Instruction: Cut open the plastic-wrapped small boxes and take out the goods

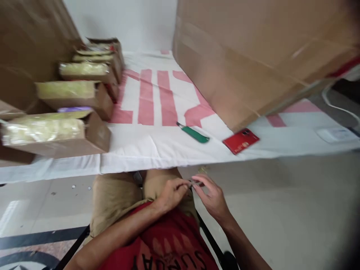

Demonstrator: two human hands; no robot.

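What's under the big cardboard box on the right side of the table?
White tablecloth with pinkish-red print runs up to the lower edge of the box. Whatever lies directly beneath is covered and cannot be seen.

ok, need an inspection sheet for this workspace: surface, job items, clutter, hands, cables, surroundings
Surface: creased white cloth with pink printed shapes.
Job items: small dark item, too small to identify.
Clutter: green-handled cutter, flat red phone, flat white rectangular object; at left, a row of small brown cardboard boxes with yellowish plastic-wrapped packs.
Hands: left hand and right hand near the lap, fingertips together, pinching the item.
Cables: white cord at far right; ends unclear.
Surroundings: large brown cardboard left and right; pale floor with small scraps.
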